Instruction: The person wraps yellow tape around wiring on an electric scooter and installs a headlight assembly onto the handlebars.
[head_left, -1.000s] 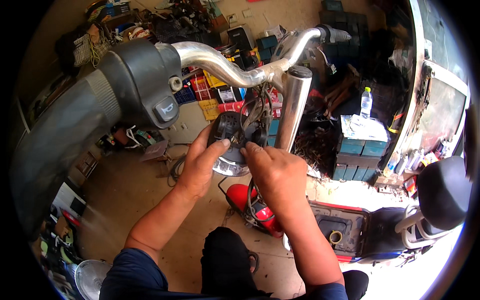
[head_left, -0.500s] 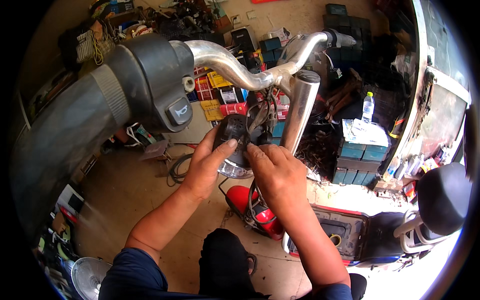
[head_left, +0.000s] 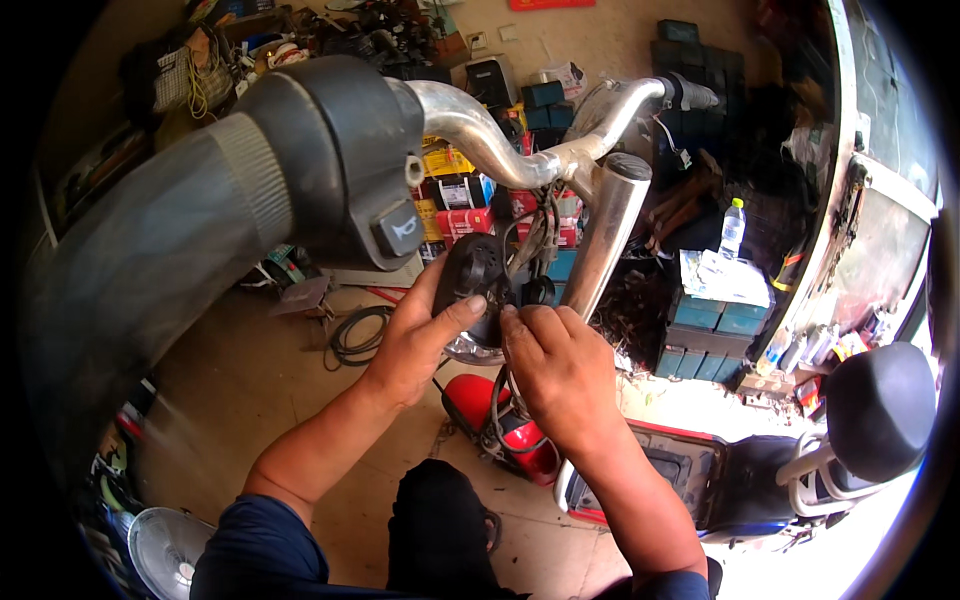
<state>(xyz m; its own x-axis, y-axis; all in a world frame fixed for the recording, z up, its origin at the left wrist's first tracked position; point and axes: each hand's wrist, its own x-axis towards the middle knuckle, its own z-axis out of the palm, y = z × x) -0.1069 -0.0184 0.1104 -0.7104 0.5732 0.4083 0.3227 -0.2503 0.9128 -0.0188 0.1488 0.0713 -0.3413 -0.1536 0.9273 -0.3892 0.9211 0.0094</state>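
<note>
My left hand (head_left: 428, 325) wraps round a black headlight (head_left: 474, 262) with a shiny clear rim, its thumb lying across the slotted back. At the headlight's right side my right hand (head_left: 560, 362) is closed, thumb and forefinger pinched together; whatever sits between the fingertips is hidden. Dark cables (head_left: 545, 235) hang just above both hands, from the middle of a bent chrome handlebar (head_left: 480, 135). The chrome steering stem (head_left: 612, 235) slants down behind my right hand. Large at the left is the handlebar's black grip (head_left: 190, 250), with a horn button (head_left: 398, 228) on its switch housing.
A red and black scooter body (head_left: 515, 440) stands below, its seat (head_left: 880, 410) at right. Teal batteries (head_left: 705, 310) are stacked at right, with a water bottle (head_left: 733, 228) on top. Coiled hose (head_left: 355, 335) lies on the floor. A fan (head_left: 170, 550) stands lower left.
The view has shifted a little, so the grip and handlebar sit further right. The headlight is tilted slightly more edge-on. Both hands keep their places on it, the right fingers slightly lower.
</note>
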